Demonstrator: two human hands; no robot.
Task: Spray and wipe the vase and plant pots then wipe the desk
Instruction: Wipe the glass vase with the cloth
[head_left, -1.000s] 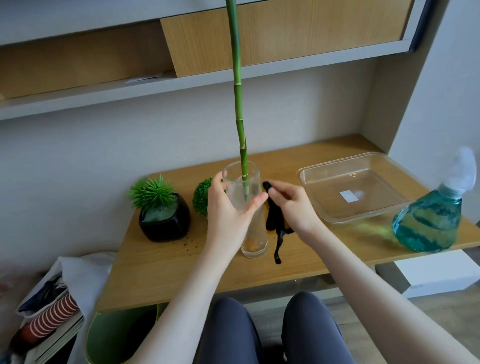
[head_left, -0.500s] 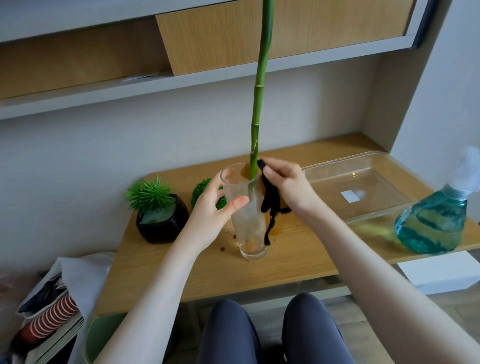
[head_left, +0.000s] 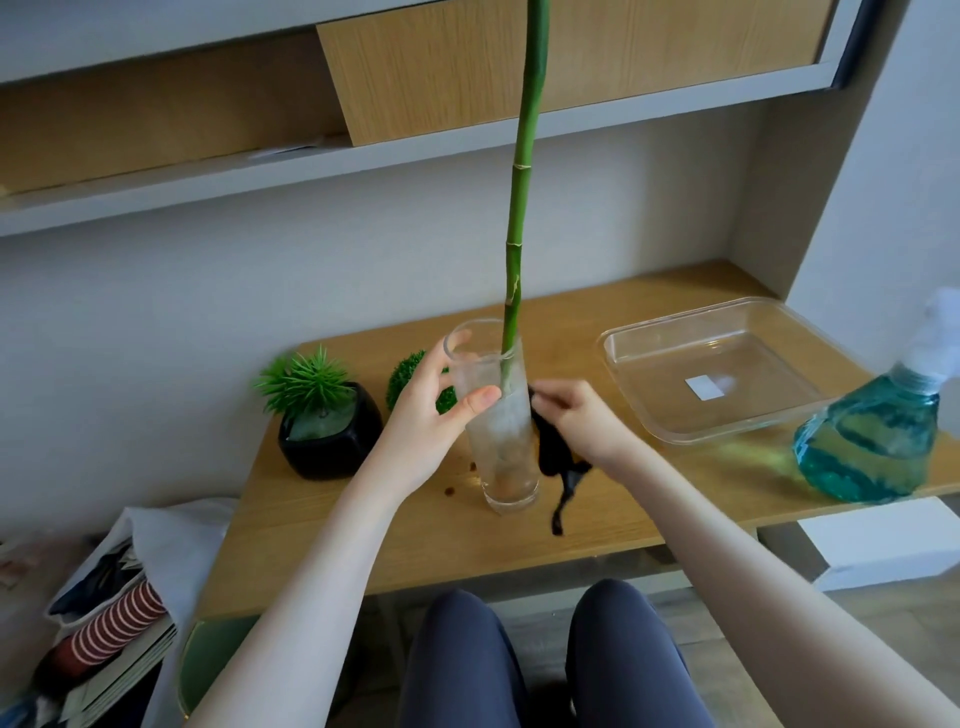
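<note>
Vase: tall clear glass vase stands upright near the middle of the desk, a green bamboo stalk rising from it; the glass looks misted (spray seems already on).
Left hand: left hand grips the vase near the rim, thumb across the front, fingers curled round the far side.
Right hand: right hand pinches a black cloth against the vase wall at 3 o'clock; a tail of cloth dangles towards the desk.
Step in hand: wiping the glass, as I judge it.
Doing it well: keep the left grip firm so the top-heavy stalk cannot tip the vase; run the cloth from rim to base; turn the vase to reach every side.
Next up: black pot at 9 o'clock, spray bottle at 3 o'clock for it.
</note>
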